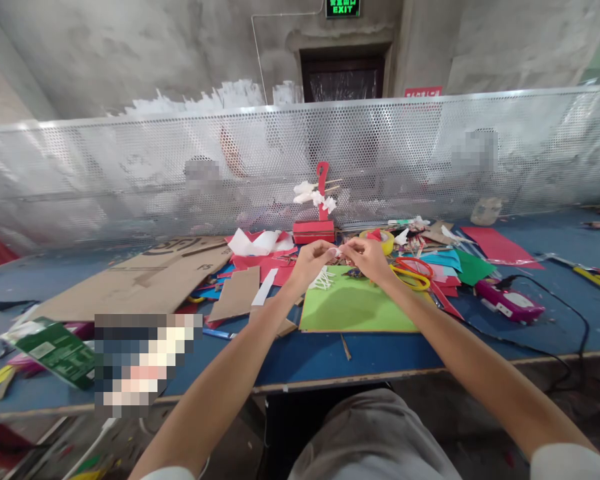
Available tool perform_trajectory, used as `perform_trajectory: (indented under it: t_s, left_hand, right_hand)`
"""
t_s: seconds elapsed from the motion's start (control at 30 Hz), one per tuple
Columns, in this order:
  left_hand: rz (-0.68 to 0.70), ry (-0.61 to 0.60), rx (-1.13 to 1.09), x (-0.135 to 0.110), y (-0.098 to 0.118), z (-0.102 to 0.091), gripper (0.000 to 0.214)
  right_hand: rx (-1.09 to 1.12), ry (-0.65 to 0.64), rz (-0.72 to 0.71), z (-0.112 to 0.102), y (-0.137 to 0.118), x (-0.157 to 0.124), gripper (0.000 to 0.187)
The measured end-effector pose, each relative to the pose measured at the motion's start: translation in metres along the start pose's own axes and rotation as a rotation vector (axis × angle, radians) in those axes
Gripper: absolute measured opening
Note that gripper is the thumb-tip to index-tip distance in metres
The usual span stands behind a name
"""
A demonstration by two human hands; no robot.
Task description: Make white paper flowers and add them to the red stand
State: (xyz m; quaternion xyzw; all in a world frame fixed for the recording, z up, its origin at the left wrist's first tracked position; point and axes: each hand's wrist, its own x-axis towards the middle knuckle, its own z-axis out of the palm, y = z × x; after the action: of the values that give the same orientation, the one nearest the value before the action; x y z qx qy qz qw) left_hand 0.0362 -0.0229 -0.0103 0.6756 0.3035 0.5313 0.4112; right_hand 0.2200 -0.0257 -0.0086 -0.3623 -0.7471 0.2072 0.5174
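My left hand [312, 259] and my right hand [368, 257] meet over the far part of a lime-green sheet [360, 310]. Both are closed in a pinch on a small white piece [337, 252]; whether it is paper or string is too small to tell. Thin white strips [322, 279] lie bunched on the sheet just below my left hand. Scissors with yellow handles [414, 277] rest close to my right wrist. Beyond my hands stands a red box-shaped base [314, 231] with a hooked red upright [323, 175], bearing white tufts [305, 192] and thin sticks.
Flat cardboard [130, 277] covers the table's left side, with a green box [55, 350] nearer me. Yellow tape [384, 241] sits among paper scraps. A purple device [510, 303] with a black cord lies right. A perforated metal screen [400, 153] borders the back.
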Motion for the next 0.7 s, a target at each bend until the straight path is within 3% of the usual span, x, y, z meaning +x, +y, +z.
perform_trajectory:
  t_s: [0.13,0.3,0.7]
  left_hand:
    - [0.023,0.008,0.054,0.0001,-0.002,-0.002,0.028]
    - [0.007,-0.006,0.073,-0.001,-0.0007,-0.0019,0.028]
    - [-0.01,-0.02,0.103,0.0023,-0.0044,-0.0058,0.027]
  right_hand:
    - [0.136,-0.011,-0.003,0.0021,0.0016,0.0023,0.036]
    - [0.134,-0.001,-0.02,0.0024,0.003,0.0029,0.033]
    - [-0.099,-0.054,-0.088,0.0017,0.0013,0.001,0.032]
